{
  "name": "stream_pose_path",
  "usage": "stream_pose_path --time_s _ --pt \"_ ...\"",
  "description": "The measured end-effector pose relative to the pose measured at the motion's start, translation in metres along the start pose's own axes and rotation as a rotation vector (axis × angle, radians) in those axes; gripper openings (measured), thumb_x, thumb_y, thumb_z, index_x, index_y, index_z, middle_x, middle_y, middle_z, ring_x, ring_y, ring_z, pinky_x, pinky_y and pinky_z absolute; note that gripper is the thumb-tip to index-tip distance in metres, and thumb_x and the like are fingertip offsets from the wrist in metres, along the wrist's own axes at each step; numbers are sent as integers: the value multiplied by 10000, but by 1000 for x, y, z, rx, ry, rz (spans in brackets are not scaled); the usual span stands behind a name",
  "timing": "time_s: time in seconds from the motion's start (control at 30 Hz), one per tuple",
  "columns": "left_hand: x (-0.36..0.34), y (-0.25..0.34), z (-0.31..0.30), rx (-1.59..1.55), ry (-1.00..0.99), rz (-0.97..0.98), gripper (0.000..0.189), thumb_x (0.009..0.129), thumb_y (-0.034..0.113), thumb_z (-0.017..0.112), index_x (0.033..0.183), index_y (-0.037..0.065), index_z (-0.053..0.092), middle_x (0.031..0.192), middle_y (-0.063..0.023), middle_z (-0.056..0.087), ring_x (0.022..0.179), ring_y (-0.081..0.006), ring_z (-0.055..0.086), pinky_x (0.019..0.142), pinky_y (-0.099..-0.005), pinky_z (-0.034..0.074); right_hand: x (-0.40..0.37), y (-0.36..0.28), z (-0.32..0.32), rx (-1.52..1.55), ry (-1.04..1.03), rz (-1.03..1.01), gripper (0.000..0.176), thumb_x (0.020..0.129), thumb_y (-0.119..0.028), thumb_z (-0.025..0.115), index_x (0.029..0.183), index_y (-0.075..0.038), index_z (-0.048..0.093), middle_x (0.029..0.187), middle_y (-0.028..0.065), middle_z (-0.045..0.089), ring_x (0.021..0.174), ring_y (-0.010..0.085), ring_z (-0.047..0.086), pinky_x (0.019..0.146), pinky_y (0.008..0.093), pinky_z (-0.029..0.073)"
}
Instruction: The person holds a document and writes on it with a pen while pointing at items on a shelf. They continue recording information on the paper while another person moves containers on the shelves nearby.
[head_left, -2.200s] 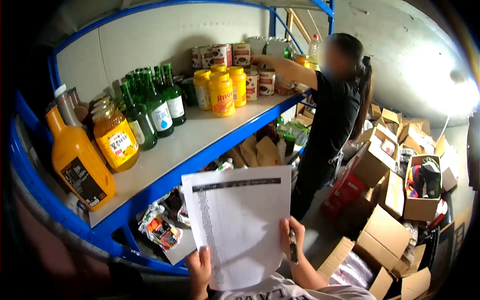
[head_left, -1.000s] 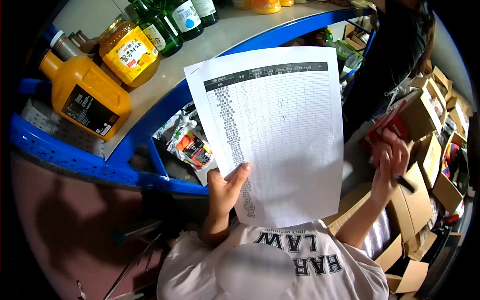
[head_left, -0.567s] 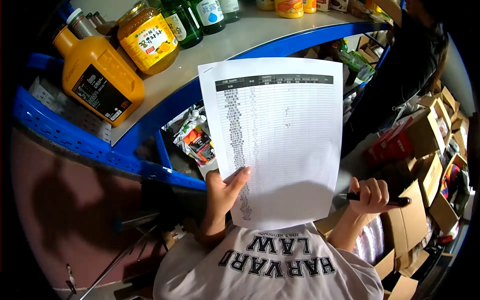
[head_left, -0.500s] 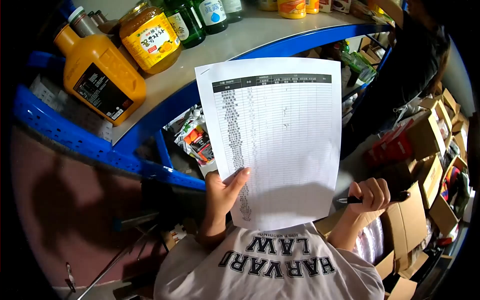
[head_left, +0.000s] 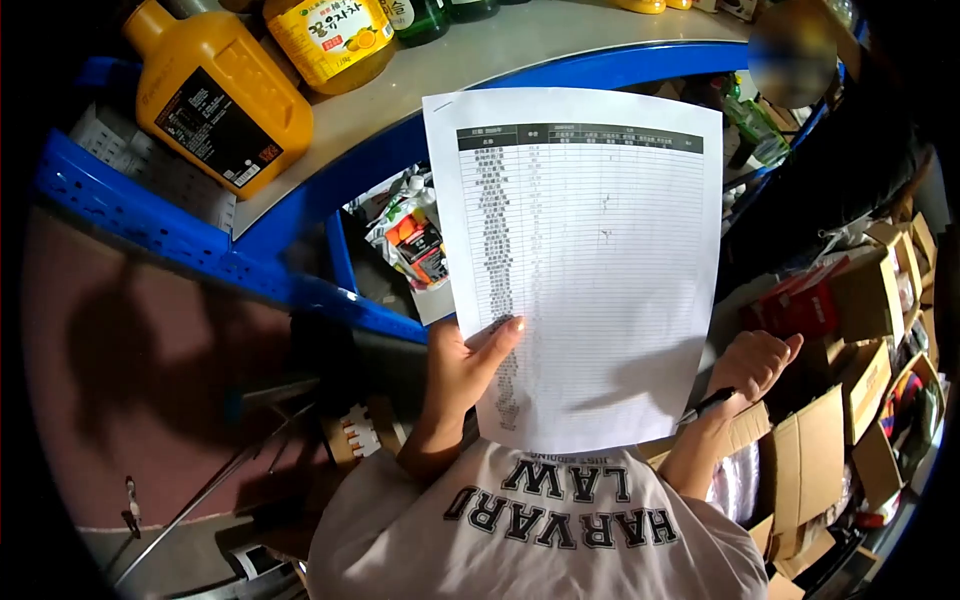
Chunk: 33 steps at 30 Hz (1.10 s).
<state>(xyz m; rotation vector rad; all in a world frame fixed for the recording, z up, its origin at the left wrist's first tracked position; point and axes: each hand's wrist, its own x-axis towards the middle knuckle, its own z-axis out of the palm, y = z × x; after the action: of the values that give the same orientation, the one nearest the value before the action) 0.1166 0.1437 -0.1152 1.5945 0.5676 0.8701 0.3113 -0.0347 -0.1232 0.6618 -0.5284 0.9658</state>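
Note:
My left hand (head_left: 468,372) grips a printed table sheet (head_left: 620,270) by its lower left side, thumb on the front. The stapled sheet is upright before my chest, with a dark header row, a column of item names and a few handwritten marks. At its lower right, my right hand (head_left: 757,362) is closed around a black pen (head_left: 709,404), apart from the paper. The pen's end sticks out by the wrist towards the sheet's edge. The rest of the pen is hidden by the hand.
On the blue-edged shelf (head_left: 560,62) stand an orange jug (head_left: 225,100), a yellow-labelled jar (head_left: 335,40) and green bottles (head_left: 420,22). Open cardboard boxes (head_left: 810,460) crowd the right. Another person in dark clothes (head_left: 800,190) stands at the upper right. Packets (head_left: 415,240) lie below the shelf.
The sheet and my left hand have shifted right and slightly up in view. My right hand has turned and risen, and the pen now slants by the wrist instead of lying level.

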Motion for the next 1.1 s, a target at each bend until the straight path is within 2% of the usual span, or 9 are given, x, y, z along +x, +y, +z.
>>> stream_pose_path --time_s 0.4,0.5,0.63,0.7,0.8,0.83,0.87,0.97,1.1 --pt "13 -6 10 -34 -101 -17 167 748 116 601 818 -33 572 699 -44 587 620 -89 512 580 -222 412 -4 -3 7 -149 35 -123 461 865 -281 353 442 -160 215 360 -52 204 307 39 202 322 170 228" --pt "15 -2 12 -40 -134 -10 173 747 120 603 812 -38 574 682 -42 585 597 -87 510 567 -220 412 -5 -2 15 -173 83 -281 428 870 -262 351 466 -135 290 383 -29 279 311 44 228 327 172 259" --pt "15 -5 12 -44 -148 -57 167 739 96 603 817 -48 575 693 -56 598 608 -93 537 573 -220 430 -2 8 30 -34 218 -351 333 856 -150 383 529 -88 407 479 8 398 368 86 340 461 174 370" --pt "14 -5 15 -55 -124 -49 164 734 82 603 823 -53 575 710 -69 606 627 -97 553 582 -220 439 -12 10 32 -265 428 -592 311 874 -219 328 621 -67 425 479 21 377 369 97 329 510 204 343" --pt "19 -12 19 -95 -127 20 168 730 84 606 822 -53 579 705 -73 604 624 -88 541 571 -227 432 -19 -12 27 -674 242 -112 472 882 -433 192 784 -79 488 396 6 317 349 84 319 507 197 299" --pt "19 -14 20 -52 -134 32 170 729 97 611 809 -50 582 689 -62 598 613 -84 531 562 -224 425 -25 -15 27 -709 395 -245 523 854 -506 214 805 -67 494 353 20 329 346 85 339 510 220 313" --pt "20 -16 17 -9 -142 37 175 728 111 615 795 -48 585 672 -51 592 602 -79 521 552 -221 417 -27 -16 24 -668 367 -217 473 847 -500 280 807 -70 474 392 13 379 365 86 329 511 233 315" --pt "22 -14 20 -124 -127 -12 190 736 135 618 762 -50 584 646 -22 574 587 -68 496 539 -207 400 -23 0 22 -780 408 -483 341 838 -421 413 719 -108 348 467 -25 299 425 90 283 525 251 332" --pt "25 -14 25 -120 -144 -40 189 735 128 617 751 -55 575 651 -15 561 584 -65 483 535 -206 394 -36 -15 24 -771 342 -369 343 837 -427 401 762 -93 376 566 8 420 506 145 433 644 281 386"
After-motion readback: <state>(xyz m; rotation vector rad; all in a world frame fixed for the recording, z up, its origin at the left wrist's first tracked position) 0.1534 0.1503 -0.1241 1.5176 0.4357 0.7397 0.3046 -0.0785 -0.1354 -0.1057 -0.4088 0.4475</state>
